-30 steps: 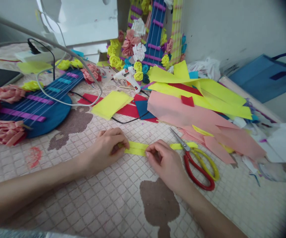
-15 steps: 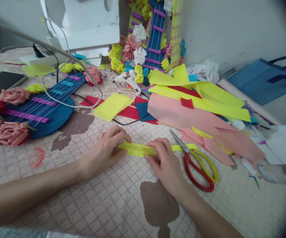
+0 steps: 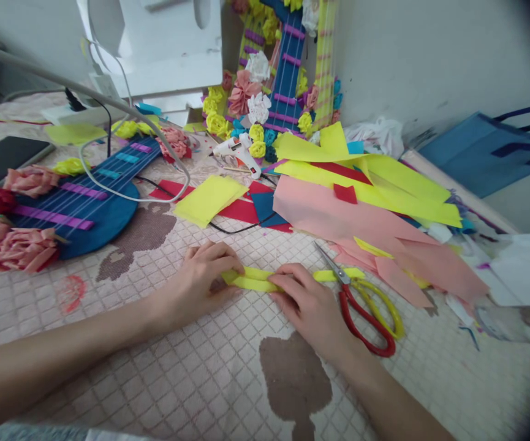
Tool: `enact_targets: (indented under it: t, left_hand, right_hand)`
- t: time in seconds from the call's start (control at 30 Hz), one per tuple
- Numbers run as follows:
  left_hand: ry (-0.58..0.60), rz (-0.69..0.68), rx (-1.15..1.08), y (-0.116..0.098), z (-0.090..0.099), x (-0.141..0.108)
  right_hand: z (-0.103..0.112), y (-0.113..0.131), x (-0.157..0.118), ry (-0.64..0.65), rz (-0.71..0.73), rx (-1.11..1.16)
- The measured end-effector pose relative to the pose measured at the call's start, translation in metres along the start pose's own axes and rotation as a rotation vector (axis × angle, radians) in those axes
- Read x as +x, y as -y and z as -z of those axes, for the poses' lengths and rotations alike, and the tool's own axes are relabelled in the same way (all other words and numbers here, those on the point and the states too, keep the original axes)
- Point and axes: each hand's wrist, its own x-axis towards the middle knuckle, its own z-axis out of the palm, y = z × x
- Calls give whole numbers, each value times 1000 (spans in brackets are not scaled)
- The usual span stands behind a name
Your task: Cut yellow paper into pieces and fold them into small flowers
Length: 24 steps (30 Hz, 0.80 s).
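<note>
Right hand has drawn its fingers closer together since the earlier frame, pinching the folded yellow strip. Left hand, curled, pinches the other end, above the worktop, left of the scissors.

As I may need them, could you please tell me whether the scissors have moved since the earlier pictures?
No: judged against the brown patch, the scissors lie in the same place.
</note>
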Motion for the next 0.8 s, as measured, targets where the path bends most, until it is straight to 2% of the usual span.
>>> enact_targets:
  t: [0.27, 0.8]
  left_hand:
    - [-15, -24, -31, -4, 0, -1]
    - [-78, -30, 61, 1, -8, 0]
  right_hand:
    - [1, 2, 1, 19, -53, 3]
    - [0, 4, 5, 2, -29, -8]
